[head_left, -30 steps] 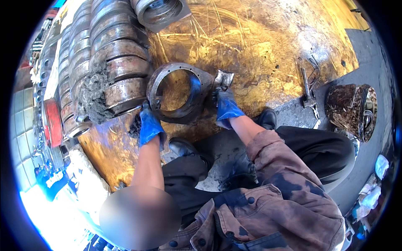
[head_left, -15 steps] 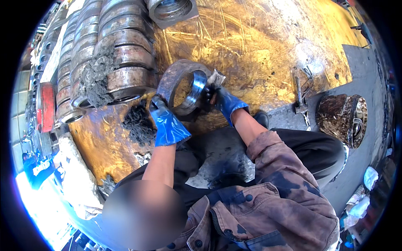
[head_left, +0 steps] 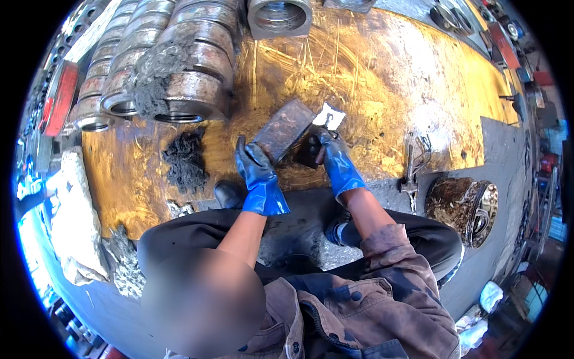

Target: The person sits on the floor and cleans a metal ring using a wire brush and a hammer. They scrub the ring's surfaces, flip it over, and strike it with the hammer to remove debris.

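Observation:
A rusty dark metal ring (head_left: 286,127) stands tilted on the worn yellow board, its outer wall in view. My left hand (head_left: 258,176), in a blue glove with blackened fingers, touches the ring's near left end with its fingers spread. Opposite it, my right hand (head_left: 339,160), gloved the same way, is closed on a small white rag (head_left: 329,116) with dark smudges. The rag sticks out past the fingertips beside the ring's right end. Dark shadow hides the ring's lower right side.
Rows of stacked metal rings (head_left: 194,90) fill the far left, with grey fibre waste on top. Black fibre waste (head_left: 186,161) lies left of my hand. A metal tool (head_left: 410,173) and a grimy bucket (head_left: 445,203) are at right. A square-based metal part (head_left: 280,18) stands at the back.
The ring has turned from showing its open bore to showing its outer wall. My left hand's fingers have spread at its end. The view has shifted, and the white rag shows more fully.

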The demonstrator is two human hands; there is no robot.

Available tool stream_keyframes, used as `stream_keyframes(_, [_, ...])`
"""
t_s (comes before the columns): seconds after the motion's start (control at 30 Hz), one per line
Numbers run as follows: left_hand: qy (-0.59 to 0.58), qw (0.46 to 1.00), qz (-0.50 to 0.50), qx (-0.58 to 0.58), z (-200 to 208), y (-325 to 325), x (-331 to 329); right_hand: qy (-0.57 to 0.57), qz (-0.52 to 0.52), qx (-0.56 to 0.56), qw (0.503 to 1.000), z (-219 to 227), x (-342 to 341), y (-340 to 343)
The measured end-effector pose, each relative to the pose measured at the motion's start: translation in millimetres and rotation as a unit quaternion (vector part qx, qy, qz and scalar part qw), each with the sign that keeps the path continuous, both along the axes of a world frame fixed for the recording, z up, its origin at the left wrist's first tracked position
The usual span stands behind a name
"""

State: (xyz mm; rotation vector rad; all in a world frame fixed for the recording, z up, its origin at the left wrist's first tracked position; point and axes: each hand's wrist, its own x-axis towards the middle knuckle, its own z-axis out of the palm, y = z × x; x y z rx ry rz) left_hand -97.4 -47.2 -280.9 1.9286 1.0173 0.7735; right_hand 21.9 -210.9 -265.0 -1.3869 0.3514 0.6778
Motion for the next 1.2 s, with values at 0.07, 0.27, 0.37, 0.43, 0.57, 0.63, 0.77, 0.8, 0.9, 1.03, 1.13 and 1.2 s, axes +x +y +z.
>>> stream_keyframes(0.07, [-0.007,1.000,-0.001,0.027,0.2,-6.2,-0.4,0.024,0.031,-0.026,0.999,9.6,4.2,-15.8])
stream_keyframes(0.27, [-0.026,0.999,-0.004,-0.041,-19.2,5.5,-5.3,0.063,0.036,-0.005,0.997,53.0,26.1,-16.1])
stream_keyframes(0.37, [-0.002,0.989,0.063,-0.132,-17.1,16.9,-9.2,0.049,0.071,-0.008,0.996,62.3,37.7,-25.0])
stream_keyframes(0.43, [-0.012,0.962,0.167,-0.214,-5.2,9.6,-0.4,-0.009,0.099,-0.019,0.995,71.3,45.7,-44.4])
stream_keyframes(0.57, [0.247,0.935,0.011,-0.255,1.4,24.4,-44.9,-0.294,0.235,-0.193,0.906,83.1,15.7,-41.3])
stream_keyframes(0.63, [0.275,0.916,-0.020,-0.290,38.1,12.2,-49.9,-0.409,0.324,-0.238,0.819,81.8,10.5,-43.6])
stream_keyframes(0.77, [0.261,0.897,-0.075,-0.348,27.7,3.2,-44.0,-0.334,0.231,-0.074,0.911,18.3,6.3,-78.4])
stream_keyframes(0.8, [0.258,0.890,-0.077,-0.367,14.1,7.4,-49.7,-0.312,0.226,-0.076,0.920,18.0,-5.4,-68.1])
stream_keyframes(0.9, [0.227,0.863,-0.091,-0.442,-22.0,14.0,-57.6,-0.370,0.249,-0.186,0.876,43.7,-41.3,-39.4])
stream_keyframes(1.03, [0.108,0.813,-0.108,-0.562,-74.3,21.9,-63.2,-0.597,0.358,-0.331,0.637,118.3,-77.5,3.7])
stream_keyframes(1.13, [-0.074,0.763,-0.124,-0.630,-101.7,33.1,-56.6,-0.562,0.352,-0.282,0.693,74.2,-73.0,-7.9])
stream_keyframes(1.2, [-0.130,0.713,-0.067,-0.686,-95.6,25.4,-50.4,-0.467,0.324,-0.205,0.797,31.1,-70.3,-36.2])
